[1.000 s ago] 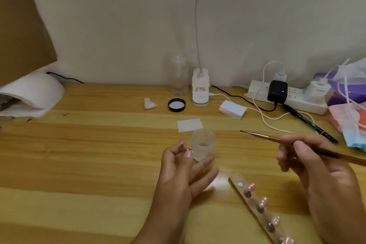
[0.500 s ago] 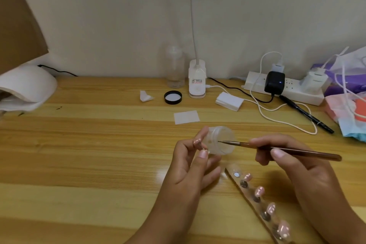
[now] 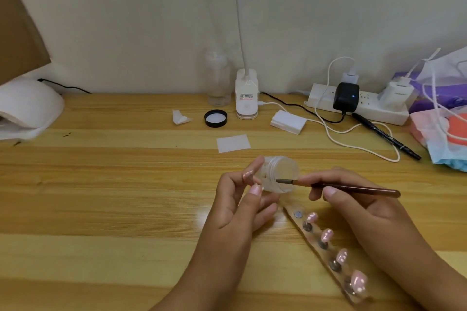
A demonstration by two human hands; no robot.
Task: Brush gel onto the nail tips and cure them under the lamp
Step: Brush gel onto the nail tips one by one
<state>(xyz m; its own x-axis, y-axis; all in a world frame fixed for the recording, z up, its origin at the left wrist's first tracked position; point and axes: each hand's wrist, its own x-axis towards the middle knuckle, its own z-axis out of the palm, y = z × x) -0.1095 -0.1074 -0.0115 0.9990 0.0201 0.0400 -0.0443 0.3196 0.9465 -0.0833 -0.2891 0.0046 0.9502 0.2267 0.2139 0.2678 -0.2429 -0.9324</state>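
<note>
Left hand (image 3: 236, 206) pinches the small frosted gel jar (image 3: 278, 174), tilted, lifted off the wooden table (image 3: 101, 197); right hand (image 3: 353, 206) grips the gel brush (image 3: 336, 187) pen-style, bristles in the jar mouth. Jar likely light, slick — hold its sides. Nail tips (image 3: 326, 235) sit on a strip just below — probably fragile.

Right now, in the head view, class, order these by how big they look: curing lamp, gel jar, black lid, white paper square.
1. Curing lamp, though the frame edge crops it.
2. Gel jar, held nearer the camera, so its lead over the paper is unsure.
3. White paper square.
4. Black lid, smallest.
</note>
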